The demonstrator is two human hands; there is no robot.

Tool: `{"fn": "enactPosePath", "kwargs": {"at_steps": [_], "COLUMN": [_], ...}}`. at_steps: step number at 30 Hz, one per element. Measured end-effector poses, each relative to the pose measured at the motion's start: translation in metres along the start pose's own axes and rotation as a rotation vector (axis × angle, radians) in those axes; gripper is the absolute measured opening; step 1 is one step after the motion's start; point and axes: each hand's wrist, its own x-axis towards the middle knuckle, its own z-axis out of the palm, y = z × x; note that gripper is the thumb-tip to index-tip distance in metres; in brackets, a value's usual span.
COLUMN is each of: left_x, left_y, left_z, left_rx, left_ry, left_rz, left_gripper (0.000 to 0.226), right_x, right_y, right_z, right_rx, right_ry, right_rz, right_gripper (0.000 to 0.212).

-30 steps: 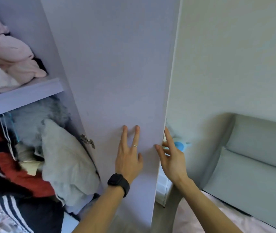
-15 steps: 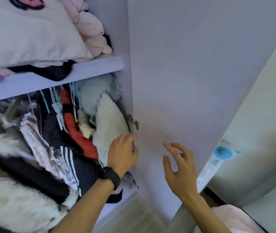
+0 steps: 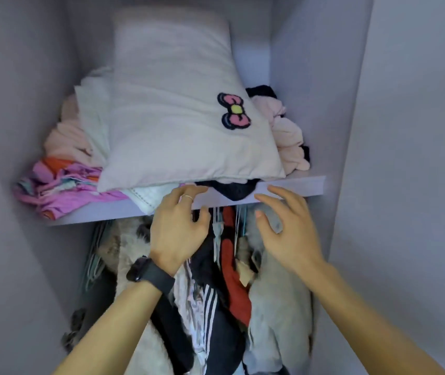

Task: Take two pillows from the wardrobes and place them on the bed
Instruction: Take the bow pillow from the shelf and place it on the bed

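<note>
On shelf [image 3: 291, 186], pillow [image 3: 178, 125] shows pink bow [image 3: 234, 111].

White pillow [image 3: 178, 125] (pink bow [image 3: 234, 111]); lilac shelf [image 3: 291, 186].

1 pillow [image 3: 178, 117], 2 hands: left [image 3: 178, 226], right [image 3: 289, 228]; 1 shelf [image 3: 291, 188], 1 wristband [image 3: 151, 274].

The pillow [image 3: 178, 125] covers most of the folded clothes [image 3: 64, 182] under it, and its far end fades into blur. The left hand [image 3: 178, 231] and right hand [image 3: 289, 234] hide part of the hanging clothes [image 3: 232, 280]. Both arms are cut off at the bottom edge.
</note>
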Motion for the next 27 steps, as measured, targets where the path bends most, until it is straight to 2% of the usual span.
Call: {"fn": "enactPosePath", "kwargs": {"at_steps": [5,11,16,19,24,27], "left_x": [0.078,0.168,0.241,0.287,0.355,0.380], "left_y": [-0.023,-0.056,-0.073,-0.084,-0.104,-0.114], "left_z": [-0.061,-0.098,-0.088,-0.076,-0.056,-0.044], "left_rx": [0.098,0.117,0.103,0.111,0.053,0.034], "left_ry": [0.169,0.118,0.066,0.048,-0.074,-0.098], "left_rz": [-0.003,-0.149,-0.313,-0.379,-0.537,-0.558], "left_gripper": [0.040,0.046,0.056,0.064,0.087,0.106], "right_x": [0.100,0.200,0.285,0.333,0.410,0.441], "right_y": [-0.027,-0.032,-0.017,-0.004,0.014,0.021], "right_z": [0.005,0.009,0.019,0.034,0.072,0.105], "right_rx": [0.030,0.060,0.035,0.041,0.220,0.188], "right_ry": [0.032,0.002,-0.136,-0.277,-0.494,-0.553], "right_rz": [-0.037,-0.001,0.154,0.223,0.364,0.383], "right_gripper": [0.036,0.043,0.065,0.080,0.105,0.118]}}
